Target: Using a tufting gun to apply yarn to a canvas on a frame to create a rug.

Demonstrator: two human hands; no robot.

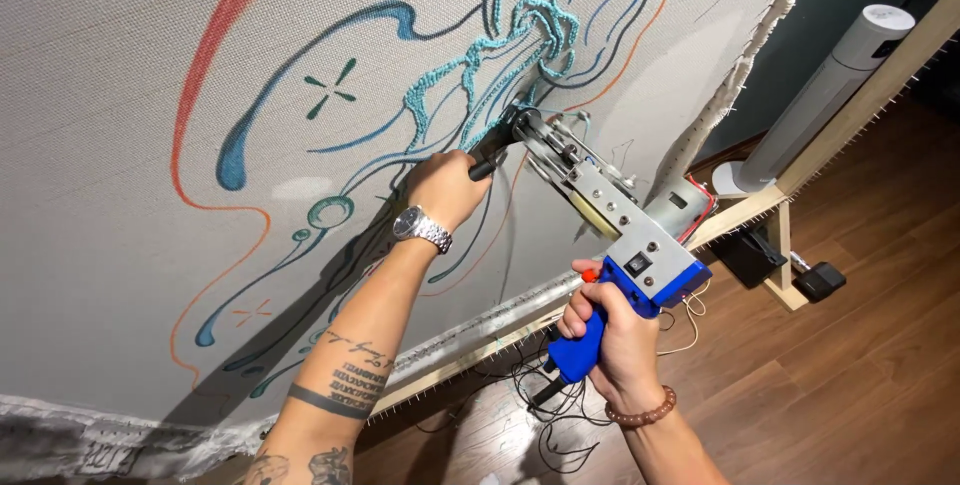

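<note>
Right hand [610, 330] is gripping the blue pistol handle of the tufting gun [610, 215], fingers wrapped fully around it, index up near the orange trigger. Left hand [447, 188] is closed around the gun's black front grip, knuckles just beside the cloth. Gun is sitting tilted, nose up-left, needle end pressing against the backing cloth [130, 95] stretched on the wooden frame [850, 115]. Nose is touching the cloth right at the lower end of the teal tufted yarn line [520, 25], which is following the drawn blue and orange outlines. Wristwatch [422, 229] is showing on the left wrist, bead bracelet [642, 412] on the right. Black cables [545, 415] are lying tangled on the wood floor [850, 375] under the gun. White tower fan [825, 95] is standing behind the frame at right, well apart from both hands.
</note>
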